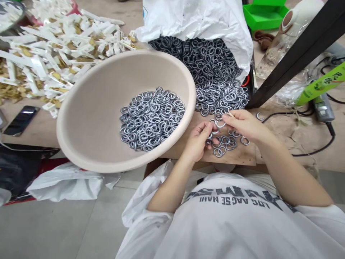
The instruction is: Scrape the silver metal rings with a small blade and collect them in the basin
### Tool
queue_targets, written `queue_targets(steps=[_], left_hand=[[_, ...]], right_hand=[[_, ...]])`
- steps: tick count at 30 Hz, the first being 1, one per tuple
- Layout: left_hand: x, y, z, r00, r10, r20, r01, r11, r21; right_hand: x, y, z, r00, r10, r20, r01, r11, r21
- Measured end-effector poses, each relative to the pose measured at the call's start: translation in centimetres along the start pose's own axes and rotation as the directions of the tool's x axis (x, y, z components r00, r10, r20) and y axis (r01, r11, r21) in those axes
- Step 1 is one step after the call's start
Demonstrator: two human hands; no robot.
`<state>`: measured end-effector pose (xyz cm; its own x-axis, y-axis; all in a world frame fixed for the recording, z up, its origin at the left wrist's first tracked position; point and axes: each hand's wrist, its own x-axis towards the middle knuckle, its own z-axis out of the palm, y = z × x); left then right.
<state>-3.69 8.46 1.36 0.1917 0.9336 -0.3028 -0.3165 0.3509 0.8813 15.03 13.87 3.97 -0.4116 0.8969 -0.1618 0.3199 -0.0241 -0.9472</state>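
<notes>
My left hand (pixel 199 139) is closed around several grey metal rings, some showing between its fingers. Close beside it, my right hand (pixel 244 124) pinches a metal ring (pixel 221 123) between thumb and fingertips. More loose rings (pixel 226 144) lie on the table just below both hands. A heap of the same rings (pixel 215 95) spills from a white sack (pixel 196 19) beyond my hands. To the left, a large beige basin (pixel 88 108) holds a pile of rings (pixel 153 118) on its right side.
White and tan plastic pieces (pixel 54 54) cover the table at far left, near a black phone (pixel 22 120). A dark slanted post (pixel 293 57) rises at right, by a green tube-like pack (pixel 323 84) and a corded grey device (pixel 323 108). A green box (pixel 265 16) stands behind.
</notes>
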Motion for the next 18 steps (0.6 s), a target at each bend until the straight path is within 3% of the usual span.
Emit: queue_targets(steps=[2,4,7,9,15,18], left_hand=[[0.1,-0.2,0.8,0.999,-0.029,0.044,0.031,0.999,-0.037],[0.1,-0.3,1.3,0.996,-0.050,0.079,0.058,0.994,-0.096],[-0.1,-0.2,1.9,0.997,-0.068,0.045,0.075,0.980,-0.184],[-0.4,0.0,2.2,0.998,-0.062,0.024,0.065,0.974,-0.218],[-1.2,0.4,2.9,0.996,-0.081,0.038,0.088,0.966,-0.244],[-1.5,0.5,3.1,0.997,-0.072,-0.010,0.067,0.964,-0.259]], right_hand=[[-0.5,-0.6,0.7,0.998,0.009,0.063,-0.012,0.999,0.052],[-1.0,-1.2,1.3,0.999,-0.006,0.046,0.005,1.000,0.007],[-1.6,-1.7,1.9,0.980,-0.108,-0.169,0.078,0.981,-0.179],[-2.0,-1.8,2.1,0.953,-0.181,-0.243,0.120,0.962,-0.247],[-3.0,-1.4,1.6,0.933,-0.223,-0.282,0.130,0.941,-0.313],[-4.3,-1.7,1.5,0.933,-0.319,-0.166,0.198,0.842,-0.501]])
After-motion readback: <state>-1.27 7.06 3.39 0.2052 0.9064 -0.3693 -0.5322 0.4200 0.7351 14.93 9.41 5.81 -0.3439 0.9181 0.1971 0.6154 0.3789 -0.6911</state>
